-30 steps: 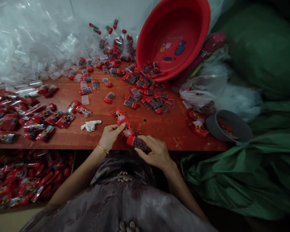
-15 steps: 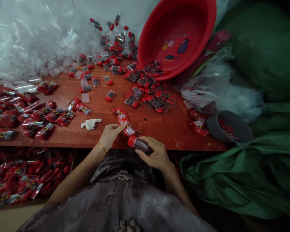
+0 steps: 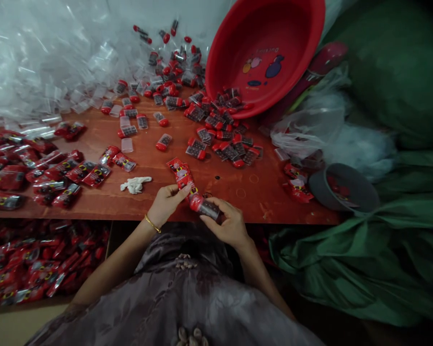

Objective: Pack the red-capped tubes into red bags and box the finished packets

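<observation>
My left hand (image 3: pixel 169 203) pinches a flat red printed plastic packet (image 3: pixel 181 172) near the table's front edge. My right hand (image 3: pixel 231 221) grips a small clear container with a red cap (image 3: pixel 207 207), dark dotted contents showing through its wall. Its red end points left and meets the packet's open-looking lower end; whether it is inside the packet I cannot tell. Beyond my hands lie several like containers (image 3: pixel 231 150) in a loose heap. Left of my left hand is a crumpled white scrap (image 3: pixel 136 184).
A red basin (image 3: pixel 263 53) leans tilted at the back. Filled red packets (image 3: pixel 67 168) lie at left, more in a box (image 3: pixel 43 259) below. Clear empty tubes (image 3: pixel 57 62) pile up behind. A grey bowl (image 3: pixel 321 190) and green cloth (image 3: pixel 364 259) are at right.
My right hand has brought the container slightly up and left, so its red end now meets the packet's lower end. My left hand stays nearly in place, holding the packet.
</observation>
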The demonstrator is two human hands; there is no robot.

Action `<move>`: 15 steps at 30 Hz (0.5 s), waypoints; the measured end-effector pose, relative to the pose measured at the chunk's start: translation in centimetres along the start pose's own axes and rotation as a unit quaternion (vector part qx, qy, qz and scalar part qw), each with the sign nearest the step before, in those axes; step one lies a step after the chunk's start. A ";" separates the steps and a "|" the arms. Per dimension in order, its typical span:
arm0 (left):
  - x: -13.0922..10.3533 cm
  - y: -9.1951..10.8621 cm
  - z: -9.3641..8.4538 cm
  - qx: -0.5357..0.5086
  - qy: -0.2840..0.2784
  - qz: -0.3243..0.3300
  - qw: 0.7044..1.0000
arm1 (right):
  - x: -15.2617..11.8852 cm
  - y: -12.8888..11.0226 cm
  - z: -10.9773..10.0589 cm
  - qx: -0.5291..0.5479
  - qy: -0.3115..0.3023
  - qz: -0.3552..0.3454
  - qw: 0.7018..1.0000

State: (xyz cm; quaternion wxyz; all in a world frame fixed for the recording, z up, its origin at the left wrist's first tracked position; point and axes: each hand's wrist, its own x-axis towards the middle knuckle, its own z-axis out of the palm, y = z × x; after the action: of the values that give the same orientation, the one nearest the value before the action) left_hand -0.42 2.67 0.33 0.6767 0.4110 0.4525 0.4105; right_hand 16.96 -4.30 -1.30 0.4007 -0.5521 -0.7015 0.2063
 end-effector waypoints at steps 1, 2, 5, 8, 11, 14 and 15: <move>-0.1 0.0 0.2 -0.014 0.003 -0.004 1.000 | 0.0 0.0 0.1 -0.003 0.008 -0.002 1.000; -0.2 0.0 0.4 -0.027 0.005 -0.008 1.000 | 0.0 0.0 0.3 -0.009 0.014 -0.005 1.000; -0.6 -0.3 1.0 -0.059 0.018 -0.021 0.998 | 0.1 -0.2 0.6 -0.038 0.030 -0.016 0.999; -0.8 -0.7 1.3 -0.072 0.032 -0.048 0.996 | 0.4 -0.4 1.0 -0.062 0.060 -0.025 0.996; -0.9 -0.9 1.4 -0.085 0.042 -0.057 0.994 | 0.6 -0.6 1.4 -0.056 0.080 -0.017 0.995; -1.1 -1.1 1.5 -0.107 0.037 -0.051 0.992 | 0.9 -1.0 1.8 -0.028 0.071 0.011 0.997; -1.1 -1.1 1.6 -0.114 0.032 -0.051 0.992 | 1.0 -1.1 1.9 -0.018 0.068 0.021 0.997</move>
State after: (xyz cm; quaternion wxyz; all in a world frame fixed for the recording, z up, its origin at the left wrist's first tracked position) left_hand 1.01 0.98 0.01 0.7244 0.2942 0.4441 0.4376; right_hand 14.73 -3.37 -1.26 0.4333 -0.5867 -0.6641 0.1642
